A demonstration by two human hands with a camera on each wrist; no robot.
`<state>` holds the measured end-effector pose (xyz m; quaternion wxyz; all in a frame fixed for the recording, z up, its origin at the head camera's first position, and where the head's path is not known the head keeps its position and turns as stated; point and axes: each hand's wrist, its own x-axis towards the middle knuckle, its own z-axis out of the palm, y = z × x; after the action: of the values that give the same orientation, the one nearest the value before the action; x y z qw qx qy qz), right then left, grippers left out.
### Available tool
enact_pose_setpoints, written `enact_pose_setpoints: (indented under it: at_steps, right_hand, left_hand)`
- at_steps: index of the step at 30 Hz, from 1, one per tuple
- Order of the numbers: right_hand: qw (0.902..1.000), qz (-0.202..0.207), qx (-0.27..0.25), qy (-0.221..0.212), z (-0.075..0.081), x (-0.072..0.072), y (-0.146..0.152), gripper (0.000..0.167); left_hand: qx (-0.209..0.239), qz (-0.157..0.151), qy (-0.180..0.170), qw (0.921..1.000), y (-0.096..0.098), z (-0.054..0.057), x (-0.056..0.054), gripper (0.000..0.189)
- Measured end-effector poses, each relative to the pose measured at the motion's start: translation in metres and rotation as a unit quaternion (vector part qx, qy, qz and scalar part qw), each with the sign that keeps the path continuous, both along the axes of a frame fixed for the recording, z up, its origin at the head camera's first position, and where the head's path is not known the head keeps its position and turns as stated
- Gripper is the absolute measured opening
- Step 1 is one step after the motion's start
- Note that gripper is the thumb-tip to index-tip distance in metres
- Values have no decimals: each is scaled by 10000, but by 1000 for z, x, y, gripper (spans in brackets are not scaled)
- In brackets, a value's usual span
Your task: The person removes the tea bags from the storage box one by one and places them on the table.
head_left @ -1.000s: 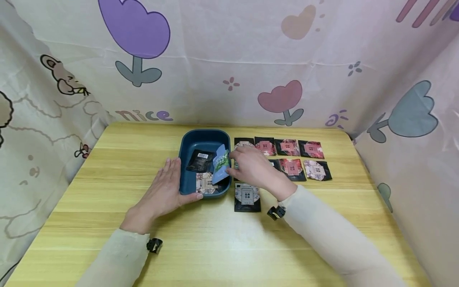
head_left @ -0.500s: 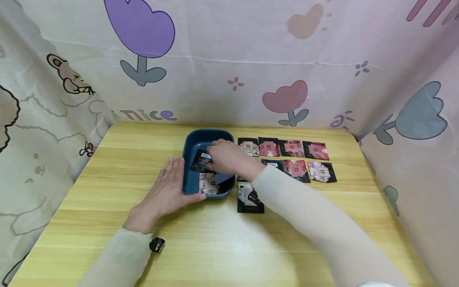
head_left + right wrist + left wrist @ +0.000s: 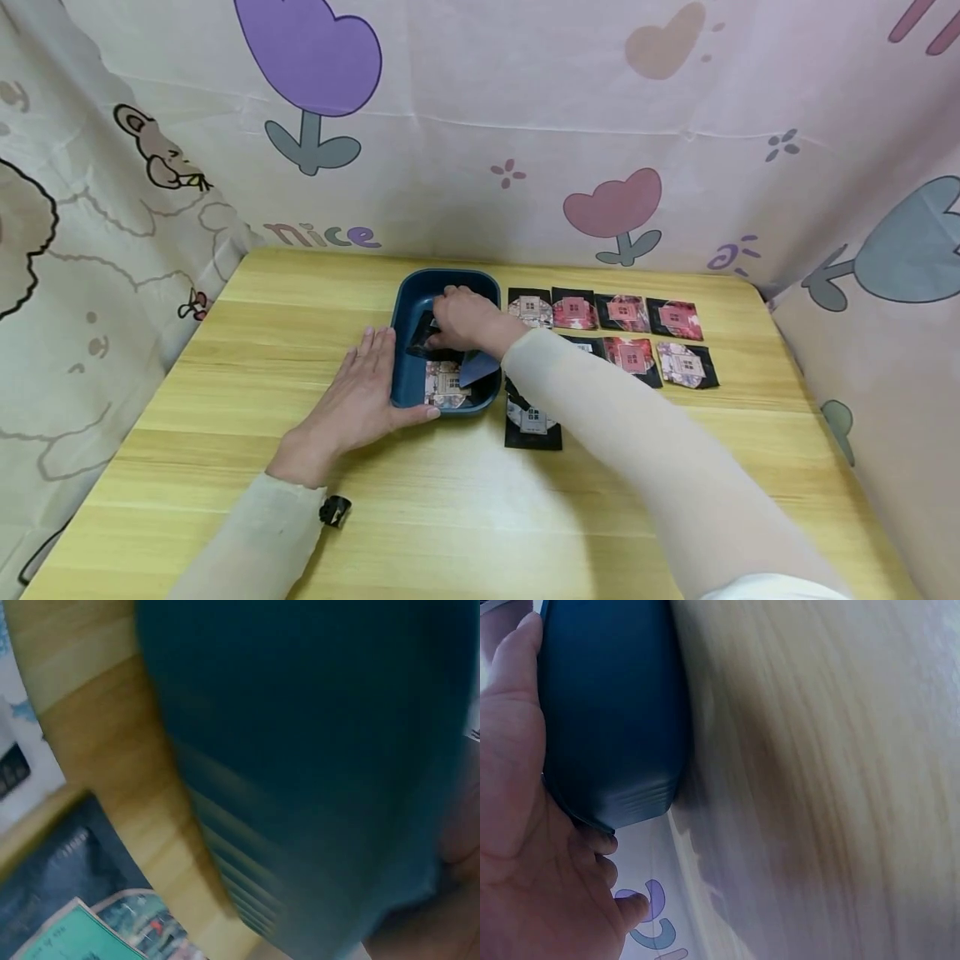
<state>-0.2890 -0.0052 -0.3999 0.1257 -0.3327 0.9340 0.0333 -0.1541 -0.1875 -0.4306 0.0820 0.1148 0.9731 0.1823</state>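
Note:
A dark blue plastic bin (image 3: 409,382) stands on the table with several sachets inside. My left hand (image 3: 348,408) rests along its left side, fingers straight and thumb at the front corner; the left wrist view shows the palm beside the bin's outer wall (image 3: 615,705). Reaching into the bin, my right hand (image 3: 471,320) pinches a black sachet (image 3: 424,335), whose far end is hidden by the fingers. Below that hand are a light blue packet (image 3: 478,367), partly covered by the wrist, and a sachet with a pale floral print (image 3: 444,384).
Right of the bin, black sachets with pink or pale labels lie in rows, among them a red-labelled one (image 3: 632,358) and a pale floral one (image 3: 686,365). A grey-labelled sachet (image 3: 533,429) lies nearer, partly under the right forearm. A printed curtain (image 3: 465,125) hangs behind the table.
The right hand has moved left from the bin's right rim into the bin, leaving the light blue packet and taking hold of the black sachet, which now tilts. The left hand keeps its place.

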Motion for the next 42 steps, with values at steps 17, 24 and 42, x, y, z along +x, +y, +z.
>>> enact_pose_setpoints:
  at_steps: [17,24,42]
  right_hand:
    - [9968,-763,133,-178,-18,5,-16,88]
    - [9956,-859,-83,-368,-20,6,-19,85]
    - [9981,-572,29,-212,-23,10,-19,92]
  left_hand:
    - [-10,-29,-18,10000,-1,1,1,139]
    - [-1,-21,-26,10000,-3,0,2,140]
    - [0,-52,-61,10000,-2,1,1,144]
